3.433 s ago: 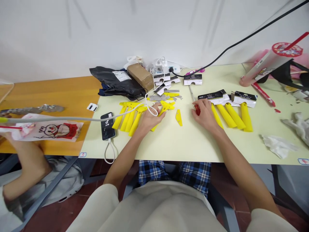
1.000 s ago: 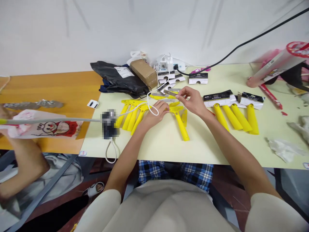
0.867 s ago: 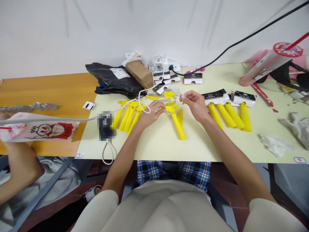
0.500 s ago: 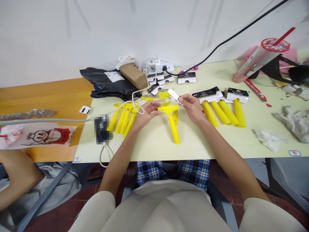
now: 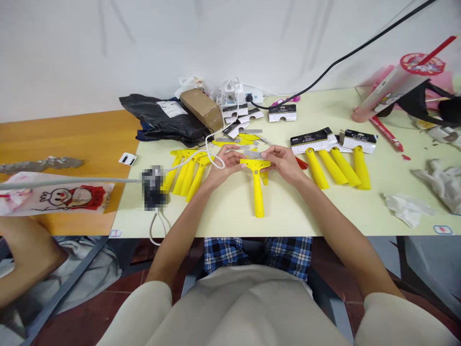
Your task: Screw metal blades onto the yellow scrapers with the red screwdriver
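"From the head view, where are your fingers?"

"My right hand (image 5: 284, 164) has thumb and finger pinching the right end of the metal blade (image 5: 254, 154). My left hand (image 5: 226, 167) is curled, thumb by the left end of the yellow scraper's head; whether those fingertips are closed on anything, I can't tell."

"And the yellow scraper (image 5: 257, 194)?"

"Between my hands, handle pointing towards me, with the blade just beyond its head. A loose yellow piece (image 5: 265, 178) shows partly behind it, and a red handle (image 5: 301, 164) lies just beside my right hand."

"Any writing you can read?"

"The left sticker (image 5: 115, 233) on the table edge says 3; the right sticker (image 5: 442, 229) looks like a 4 (blurry, mind you). The black-and-white card (image 5: 283, 113) near the plugs has print too small for me, and so do the cards (image 5: 313, 139) over the yellow handles (image 5: 338, 166) on my right."

"Brands?"

"I can't make out a name. The tall cup (image 5: 391, 91) carries part of a white cartoon figure, and the printed bag (image 5: 68, 197) on the orange table (image 5: 72, 139) shows a snowman in red. The black parcel's white label (image 5: 172, 109) is too small to read."
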